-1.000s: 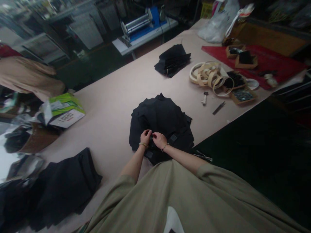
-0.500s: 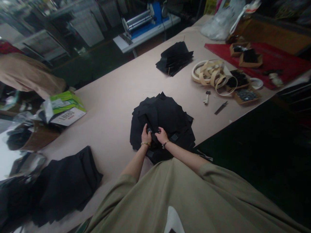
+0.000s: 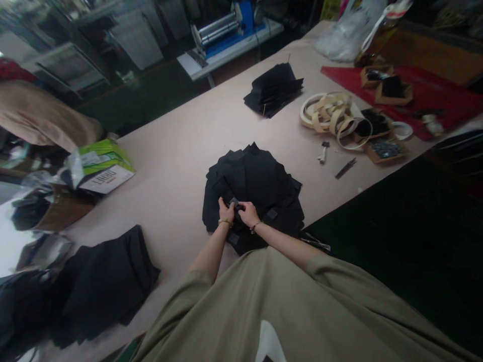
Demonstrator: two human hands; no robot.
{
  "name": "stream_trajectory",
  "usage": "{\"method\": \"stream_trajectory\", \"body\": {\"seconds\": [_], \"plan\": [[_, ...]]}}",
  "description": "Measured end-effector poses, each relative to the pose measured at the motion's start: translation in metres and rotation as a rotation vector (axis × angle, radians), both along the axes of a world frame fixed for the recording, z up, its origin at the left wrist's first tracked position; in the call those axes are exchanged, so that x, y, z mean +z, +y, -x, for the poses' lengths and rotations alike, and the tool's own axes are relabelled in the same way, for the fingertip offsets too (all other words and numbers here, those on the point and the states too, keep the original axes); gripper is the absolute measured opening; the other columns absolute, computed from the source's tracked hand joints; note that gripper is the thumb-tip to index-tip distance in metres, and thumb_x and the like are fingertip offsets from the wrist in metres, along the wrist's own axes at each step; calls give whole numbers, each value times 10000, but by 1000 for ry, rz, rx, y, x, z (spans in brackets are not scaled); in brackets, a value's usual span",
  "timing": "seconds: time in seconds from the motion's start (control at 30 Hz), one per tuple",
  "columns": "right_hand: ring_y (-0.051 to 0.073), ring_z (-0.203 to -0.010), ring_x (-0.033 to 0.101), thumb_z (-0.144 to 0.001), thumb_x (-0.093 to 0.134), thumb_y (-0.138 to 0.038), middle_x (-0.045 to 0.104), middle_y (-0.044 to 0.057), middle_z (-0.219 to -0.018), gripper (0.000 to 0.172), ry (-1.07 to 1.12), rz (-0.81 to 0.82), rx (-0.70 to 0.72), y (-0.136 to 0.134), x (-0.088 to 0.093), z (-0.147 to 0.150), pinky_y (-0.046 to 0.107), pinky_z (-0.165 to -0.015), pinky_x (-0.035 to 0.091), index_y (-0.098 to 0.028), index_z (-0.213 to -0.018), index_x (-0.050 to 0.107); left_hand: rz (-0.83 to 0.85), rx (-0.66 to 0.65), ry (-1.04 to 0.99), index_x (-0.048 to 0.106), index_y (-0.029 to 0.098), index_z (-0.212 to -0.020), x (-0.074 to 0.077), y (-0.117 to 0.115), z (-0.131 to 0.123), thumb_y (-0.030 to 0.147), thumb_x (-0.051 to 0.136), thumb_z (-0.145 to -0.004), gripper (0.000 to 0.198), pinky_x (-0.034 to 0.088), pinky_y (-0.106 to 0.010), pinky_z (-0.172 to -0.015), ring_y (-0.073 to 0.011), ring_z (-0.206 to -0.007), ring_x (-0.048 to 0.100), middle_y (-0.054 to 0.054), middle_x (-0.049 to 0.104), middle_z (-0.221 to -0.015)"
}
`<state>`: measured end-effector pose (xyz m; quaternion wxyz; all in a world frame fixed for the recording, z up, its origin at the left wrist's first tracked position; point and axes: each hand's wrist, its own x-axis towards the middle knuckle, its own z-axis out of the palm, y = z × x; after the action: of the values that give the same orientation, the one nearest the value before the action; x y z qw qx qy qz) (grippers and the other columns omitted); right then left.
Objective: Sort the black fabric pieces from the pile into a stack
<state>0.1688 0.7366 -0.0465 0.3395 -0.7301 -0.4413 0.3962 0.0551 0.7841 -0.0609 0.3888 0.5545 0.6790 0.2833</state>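
A round, fanned-out pile of black fabric pieces (image 3: 264, 176) lies on the table in front of me. Over its near part, my left hand (image 3: 226, 210) grips a black fabric piece (image 3: 223, 188) with thumb and fingers. A small grey patch (image 3: 234, 201) shows on that piece beside the left thumb. My right hand (image 3: 249, 215) is closed, its fingertips meeting the same piece close to the patch. Another grey patch (image 3: 271, 214) shows on the pile, right of my right hand. What lies under my fingers is hidden.
Another black stack (image 3: 273, 88) sits at the table's far side, beside coiled beige tape (image 3: 332, 115). Scissors-like snips (image 3: 345, 168) and small boxes (image 3: 387, 148) lie right. Folded black cloth (image 3: 109, 281), a green-white box (image 3: 107, 168) and a person's sleeve (image 3: 49, 115) are left.
My right hand has shifted slightly left and down, its fingers coming together at the grey patch. The held fabric has turned a little, while my left hand stays nearly in place.
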Motion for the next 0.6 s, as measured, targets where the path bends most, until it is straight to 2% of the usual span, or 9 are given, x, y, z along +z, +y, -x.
{"method": "stream_trajectory", "body": {"seconds": [0.07,0.1,0.13,0.17,0.27,0.33,0.6], "plan": [[226,-1092,625,-717,597,-111,649,125,-1229,515,78,39,-117,3,-4,-3,355,-1028,461,-157,-1225,664,-10,11,27,93,172,-1575,1,-4,-3,247,622,-841,908,476,-371,-1017,-255,-1184,623,-159,575,-1383],[225,-1092,625,-709,600,-113,645,130,-1232,551,131,66,-161,5,-6,-4,354,-1022,466,-150,-1257,641,-20,2,47,19,189,-1581,2,-6,-4,247,613,-846,947,483,-384,-1005,-261,-1163,637,-158,575,-1383],[223,-1090,628,-701,604,-115,649,131,-1221,575,180,92,-193,7,-8,-5,351,-1013,471,-144,-1274,626,-43,-22,64,13,198,-1583,3,-7,-5,246,601,-851,940,482,-396,-1004,-268,-1158,639,-157,574,-1384],[221,-1087,631,-692,609,-117,659,127,-1201,584,220,116,-212,9,-10,-7,347,-1002,477,-143,-1276,621,-75,-57,77,77,203,-1583,4,-7,-5,240,583,-858,885,472,-402,-1018,-271,-1177,626,-153,569,-1389],[207,-1067,644,-681,611,-129,684,98,-1138,581,269,155,-233,15,-16,-10,333,-967,495,-158,-1262,619,-156,-170,89,461,192,-1444,3,-5,-4,199,525,-874,573,436,-387,-1068,-257,-1228,575,-136,585,-1355],[194,-1040,651,-683,601,-138,690,80,-1107,588,287,172,-253,18,-20,-11,330,-951,502,-170,-1270,604,-165,-211,90,594,174,-1311,1,-3,-3,181,505,-878,441,436,-390,-1071,-251,-1194,579,-137,619,-1276],[190,-991,649,-681,586,-137,686,71,-1047,588,307,189,-288,20,-20,-11,337,-937,507,-161,-1268,581,-182,-200,61,600,158,-1283,-5,-2,-1,166,514,-874,418,435,-399,-1074,-246,-1171,573,-141,615,-1245]]}}
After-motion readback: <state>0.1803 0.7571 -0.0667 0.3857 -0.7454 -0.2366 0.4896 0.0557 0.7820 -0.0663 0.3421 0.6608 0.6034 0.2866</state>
